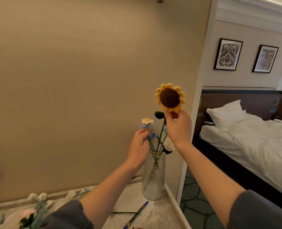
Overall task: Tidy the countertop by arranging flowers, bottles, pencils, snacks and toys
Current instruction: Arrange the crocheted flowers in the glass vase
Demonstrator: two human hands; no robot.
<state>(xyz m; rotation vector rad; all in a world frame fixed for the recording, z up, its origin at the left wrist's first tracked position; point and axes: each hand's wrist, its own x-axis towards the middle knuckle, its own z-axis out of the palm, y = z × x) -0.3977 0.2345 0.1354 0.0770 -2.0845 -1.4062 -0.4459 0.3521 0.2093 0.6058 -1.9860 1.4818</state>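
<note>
Sunflower (170, 98) placement is the step in hand: your right hand (178, 128) pinches the bloom at its base, directly above the vase (153, 177), and the green stem runs down into the vase mouth. Your left hand (139, 146), just left of the mouth, pinches the stem of a blue-and-white sprig (147, 121) already seated there. A white rose (168, 144) leans over the rim on the right. Next, judge the sunflower's height and facing, lower it until the stem seats, then let go with both hands without tipping the vase. Left of the vase, loose flowers (37, 197) lie on the countertop (153, 217); in front of it lies a blue pen (136, 215), not yet sorted.
</note>
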